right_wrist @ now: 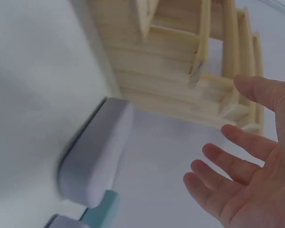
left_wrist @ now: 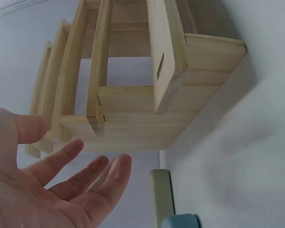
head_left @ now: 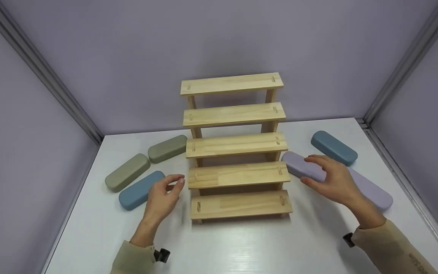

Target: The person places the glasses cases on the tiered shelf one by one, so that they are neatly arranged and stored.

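The rack [head_left: 238, 144], pale wood with five shelves, stood in the middle of the white table [head_left: 242, 247], its shelves rising toward the back wall [head_left: 222, 38]. A hand hung on either side of it.

The left hand [head_left: 164, 198] was just beside the rack's left edge, level with the lower shelves. Its fingers were loosely bent, with a gap between thumb and forefinger, and held nothing. The right hand [head_left: 333, 179] was farther out from the rack's right edge, thumb and fingers spread wide apart, and it too had hold of nothing.

On the left lay a blue case [head_left: 137, 194], partly behind the left hand in the head view, with a green case [head_left: 127, 173] alongside it and a second green case [head_left: 168, 148] farther back, near the rack. On the right, one lilac case [head_left: 299, 165] lay close by the rack and another lilac case [head_left: 371, 190] lay nearer the table's right edge (the right hand hid where their ends met or parted). A darker blue case [head_left: 333, 147] lay behind them. Each beige sleeve had a small black piece [head_left: 162, 255] at its cuff.
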The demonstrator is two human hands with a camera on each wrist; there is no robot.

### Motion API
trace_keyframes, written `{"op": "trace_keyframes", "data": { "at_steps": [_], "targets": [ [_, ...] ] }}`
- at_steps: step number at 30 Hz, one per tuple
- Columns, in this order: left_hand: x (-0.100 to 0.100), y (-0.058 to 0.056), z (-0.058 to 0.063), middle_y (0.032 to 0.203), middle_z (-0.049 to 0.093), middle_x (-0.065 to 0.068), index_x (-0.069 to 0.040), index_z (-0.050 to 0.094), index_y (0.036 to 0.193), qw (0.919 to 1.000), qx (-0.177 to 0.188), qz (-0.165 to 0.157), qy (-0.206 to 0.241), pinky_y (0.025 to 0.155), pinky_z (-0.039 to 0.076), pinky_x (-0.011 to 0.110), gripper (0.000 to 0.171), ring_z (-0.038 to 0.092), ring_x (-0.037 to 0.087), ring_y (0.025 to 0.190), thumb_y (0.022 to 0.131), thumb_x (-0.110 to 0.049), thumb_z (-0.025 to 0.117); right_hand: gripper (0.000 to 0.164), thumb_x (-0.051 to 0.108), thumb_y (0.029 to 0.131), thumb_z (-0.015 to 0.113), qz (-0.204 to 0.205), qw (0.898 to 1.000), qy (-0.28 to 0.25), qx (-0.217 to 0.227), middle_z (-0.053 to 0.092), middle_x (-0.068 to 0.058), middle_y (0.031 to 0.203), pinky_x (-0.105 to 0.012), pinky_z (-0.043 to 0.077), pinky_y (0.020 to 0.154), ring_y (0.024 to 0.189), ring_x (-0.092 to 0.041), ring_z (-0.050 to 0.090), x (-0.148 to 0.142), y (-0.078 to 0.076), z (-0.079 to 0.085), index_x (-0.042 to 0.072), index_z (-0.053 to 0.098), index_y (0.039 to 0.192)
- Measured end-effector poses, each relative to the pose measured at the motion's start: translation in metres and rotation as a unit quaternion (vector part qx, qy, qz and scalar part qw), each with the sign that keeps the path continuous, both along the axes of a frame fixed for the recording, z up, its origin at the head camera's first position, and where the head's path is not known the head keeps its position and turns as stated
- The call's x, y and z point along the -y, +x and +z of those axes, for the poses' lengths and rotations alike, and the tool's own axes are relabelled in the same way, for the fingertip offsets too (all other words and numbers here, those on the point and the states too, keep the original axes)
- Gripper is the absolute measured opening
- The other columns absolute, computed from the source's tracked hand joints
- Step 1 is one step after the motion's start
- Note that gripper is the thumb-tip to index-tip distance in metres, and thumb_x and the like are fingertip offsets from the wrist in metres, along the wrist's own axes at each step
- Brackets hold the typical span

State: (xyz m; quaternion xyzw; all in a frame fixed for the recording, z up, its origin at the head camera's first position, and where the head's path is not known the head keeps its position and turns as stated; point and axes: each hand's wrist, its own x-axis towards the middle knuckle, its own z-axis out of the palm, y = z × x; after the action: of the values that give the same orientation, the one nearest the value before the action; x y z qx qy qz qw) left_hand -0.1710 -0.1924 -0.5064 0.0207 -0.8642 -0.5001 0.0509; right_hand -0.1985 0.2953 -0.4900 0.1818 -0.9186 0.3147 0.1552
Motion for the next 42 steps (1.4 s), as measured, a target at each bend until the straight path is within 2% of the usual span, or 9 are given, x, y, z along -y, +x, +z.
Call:
{"op": "trace_keyframes", "data": {
  "at_steps": [3, 8, 13, 17, 21, 25, 27, 30, 42],
  "targets": [
    [0.004, 0.000, -0.008, 0.138, 0.076, 0.018, -0.006, 0.080, 0.133, 0.9963, 0.063, 0.002, 0.058, 0.086, 0.070, 0.036, 0.029, 0.076, 0.030, 0.120, 0.115, -0.023, 0.065, 0.049, 0.013, 0.090, 0.092, 0.009, 0.999, -0.004, 0.033, 0.078, -0.019, 0.141, -0.069, 0.063, 0.099, 0.133, -0.044, 0.072, -0.010, -0.004, -0.009, 0.003, 0.077, 0.136],
    [0.010, 0.001, -0.022, 0.140, 0.077, 0.020, -0.003, 0.080, 0.134, 0.9837, 0.131, -0.015, 0.123, 0.093, 0.071, 0.046, 0.029, 0.075, 0.029, 0.121, 0.114, -0.019, 0.066, 0.048, 0.013, 0.094, 0.089, 0.022, 0.997, -0.003, 0.080, 0.075, -0.023, 0.144, -0.074, 0.060, 0.104, 0.136, -0.049, 0.069, -0.026, -0.012, -0.022, 0.001, 0.074, 0.138],
    [0.018, 0.004, -0.036, 0.138, 0.078, 0.021, 0.002, 0.077, 0.138, 0.9697, 0.180, -0.068, 0.151, 0.095, 0.071, 0.050, 0.036, 0.077, 0.024, 0.114, 0.109, -0.018, 0.073, 0.049, 0.009, 0.089, 0.092, 0.027, 0.998, 0.006, 0.065, 0.077, -0.021, 0.140, -0.068, 0.063, 0.102, 0.130, -0.045, 0.072, -0.036, -0.022, -0.037, 0.001, 0.076, 0.135],
    [0.021, 0.006, -0.044, 0.132, 0.080, 0.016, 0.005, 0.074, 0.141, 0.9546, 0.207, -0.108, 0.184, 0.093, 0.071, 0.047, 0.041, 0.080, 0.018, 0.108, 0.106, -0.016, 0.077, 0.051, 0.009, 0.085, 0.095, 0.020, 0.998, 0.018, 0.052, 0.079, -0.019, 0.138, -0.035, 0.059, 0.107, 0.126, -0.042, 0.074, -0.043, -0.028, -0.048, 0.003, 0.078, 0.133],
    [0.020, 0.006, -0.050, 0.123, 0.082, 0.007, 0.004, 0.075, 0.140, 0.9456, 0.225, -0.113, 0.206, 0.089, 0.071, 0.037, 0.040, 0.080, 0.014, 0.101, 0.103, -0.011, 0.078, 0.054, 0.008, 0.083, 0.096, 0.014, 0.998, 0.017, 0.060, 0.078, -0.021, 0.139, -0.007, 0.041, 0.106, 0.128, -0.044, 0.073, -0.049, -0.032, -0.055, 0.002, 0.078, 0.134],
    [0.017, 0.006, -0.055, 0.120, 0.079, 0.005, 0.002, 0.076, 0.139, 0.9438, 0.229, -0.110, 0.211, 0.086, 0.069, 0.030, 0.039, 0.078, 0.012, 0.098, 0.101, -0.008, 0.079, 0.055, 0.006, 0.083, 0.096, 0.004, 0.997, 0.016, 0.077, 0.076, -0.024, 0.142, -0.018, 0.047, 0.113, 0.132, -0.046, 0.071, -0.051, -0.037, -0.058, 0.001, 0.077, 0.135],
    [0.016, 0.005, -0.056, 0.118, 0.077, 0.006, 0.002, 0.076, 0.140, 0.9425, 0.230, -0.110, 0.216, 0.086, 0.069, 0.030, 0.040, 0.077, 0.013, 0.098, 0.101, -0.006, 0.079, 0.057, 0.007, 0.084, 0.095, 0.003, 0.995, 0.017, 0.094, 0.074, -0.025, 0.144, -0.038, 0.054, 0.118, 0.136, -0.048, 0.069, -0.052, -0.040, -0.060, 0.001, 0.076, 0.137],
    [0.014, 0.004, -0.058, 0.117, 0.075, 0.006, 0.002, 0.075, 0.140, 0.9403, 0.233, -0.108, 0.224, 0.085, 0.069, 0.030, 0.040, 0.076, 0.014, 0.097, 0.100, -0.005, 0.080, 0.058, 0.009, 0.087, 0.094, 0.000, 0.991, 0.016, 0.131, 0.070, -0.027, 0.149, -0.069, 0.049, 0.122, 0.142, -0.051, 0.064, -0.055, -0.044, -0.062, 0.002, 0.073, 0.141],
    [0.012, 0.001, -0.063, 0.115, 0.077, 0.001, 0.004, 0.076, 0.137, 0.9418, 0.222, -0.104, 0.229, 0.085, 0.068, 0.025, 0.040, 0.074, 0.012, 0.100, 0.098, -0.003, 0.080, 0.068, 0.014, 0.090, 0.092, -0.026, 0.981, 0.047, 0.187, 0.066, -0.026, 0.156, -0.072, 0.046, 0.124, 0.144, -0.049, 0.062, -0.055, -0.050, -0.070, 0.007, 0.065, 0.151]
  ]
}}
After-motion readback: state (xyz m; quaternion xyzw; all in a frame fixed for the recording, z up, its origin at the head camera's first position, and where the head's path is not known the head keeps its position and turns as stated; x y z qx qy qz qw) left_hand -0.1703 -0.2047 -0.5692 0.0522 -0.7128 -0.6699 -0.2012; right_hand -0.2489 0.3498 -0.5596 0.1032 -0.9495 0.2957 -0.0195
